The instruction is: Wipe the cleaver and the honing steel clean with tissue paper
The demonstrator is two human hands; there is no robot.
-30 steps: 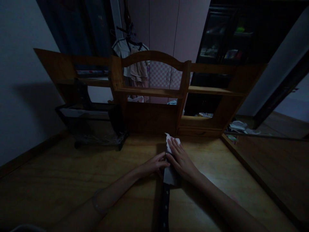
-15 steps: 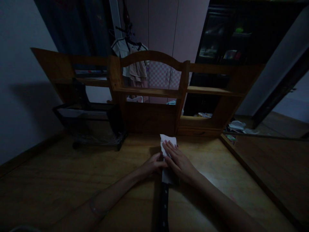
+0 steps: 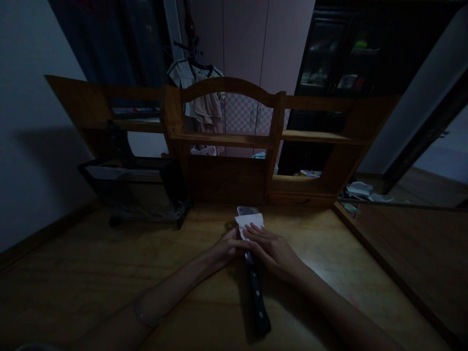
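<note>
Knife point(image 3: 256, 287) lies near-to-far on the tabletop point(image 3: 109, 273), handle near. Right hand point(image 3: 272, 248) presses a white tissue point(image 3: 249, 220) flat on the blade; left hand point(image 3: 228, 247) steadies beside it.

**Single head-worn camera, looking forward and down**

One view, worn on the person's head, faces ahead and downward over a wooden table point(image 3: 109, 273). Both forearms reach in from the bottom edge, close up. A shelf unit point(image 3: 226, 139) stands farther back.
</note>
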